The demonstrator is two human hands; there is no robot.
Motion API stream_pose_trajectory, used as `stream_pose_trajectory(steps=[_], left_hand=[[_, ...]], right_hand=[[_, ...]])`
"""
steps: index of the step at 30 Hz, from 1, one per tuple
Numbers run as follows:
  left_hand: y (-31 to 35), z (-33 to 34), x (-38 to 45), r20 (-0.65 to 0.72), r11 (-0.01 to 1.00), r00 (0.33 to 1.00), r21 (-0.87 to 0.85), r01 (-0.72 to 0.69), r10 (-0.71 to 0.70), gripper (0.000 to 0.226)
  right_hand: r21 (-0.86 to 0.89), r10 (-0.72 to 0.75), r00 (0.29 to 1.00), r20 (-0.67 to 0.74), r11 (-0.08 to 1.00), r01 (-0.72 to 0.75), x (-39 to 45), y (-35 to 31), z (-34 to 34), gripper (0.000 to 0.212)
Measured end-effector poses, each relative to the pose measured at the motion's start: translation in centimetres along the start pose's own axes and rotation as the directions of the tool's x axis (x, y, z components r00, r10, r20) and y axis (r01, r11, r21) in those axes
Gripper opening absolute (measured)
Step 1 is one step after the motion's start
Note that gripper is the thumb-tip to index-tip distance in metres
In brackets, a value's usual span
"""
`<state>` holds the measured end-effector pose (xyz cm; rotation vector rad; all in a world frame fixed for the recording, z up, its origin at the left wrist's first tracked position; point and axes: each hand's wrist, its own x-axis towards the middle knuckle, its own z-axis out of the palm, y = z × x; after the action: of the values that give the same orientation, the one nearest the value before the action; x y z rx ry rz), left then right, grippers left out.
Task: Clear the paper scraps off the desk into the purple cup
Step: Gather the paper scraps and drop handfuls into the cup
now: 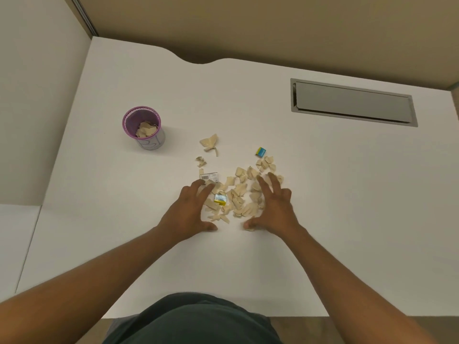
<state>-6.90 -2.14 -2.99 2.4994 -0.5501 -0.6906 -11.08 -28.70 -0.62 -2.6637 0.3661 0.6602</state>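
A pile of beige paper scraps (239, 194) lies on the white desk (323, 194) in the middle. My left hand (190, 211) rests flat at the pile's left side, fingers spread, holding nothing. At the pile's right side my right hand (274, 207) is also spread, its thumb touching a scrap. A yellow-and-silver scrap (220, 198) sits between the hands. Loose scraps (210, 142) lie farther back, and a barcode piece (209, 176) sits by my left fingertips. The purple mesh cup (143, 127) stands upright at the back left with several scraps inside.
A small blue-and-yellow box (260, 152) lies behind the pile on the right. A grey cable hatch (352, 101) is set into the desk at the back right. Partition walls close the back and left. The desk's front edge runs just before my body.
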Motion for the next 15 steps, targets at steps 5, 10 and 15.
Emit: stream_pose_trajectory(steps=[5,10,15], left_hand=[[2.0,1.1,1.2,-0.059,0.993,0.998,0.112,0.031,-0.024,0.112],[2.2,0.5,2.0,-0.072,0.984,0.997,0.174,-0.025,0.038,0.094],[1.0,0.8,1.1,-0.038,0.969,0.996,0.24,-0.066,0.077,0.094]], right_hand=[[0.206,-0.038,0.998,-0.051,0.977,0.048,0.6,-2.6,2.1,0.123],[0.148,-0.096,0.984,-0.149,0.982,0.118,1.3,-3.7,1.6,0.11],[-0.114,-0.162,0.983,-0.09,0.982,0.151,2.1,-3.1,0.6,0.126]])
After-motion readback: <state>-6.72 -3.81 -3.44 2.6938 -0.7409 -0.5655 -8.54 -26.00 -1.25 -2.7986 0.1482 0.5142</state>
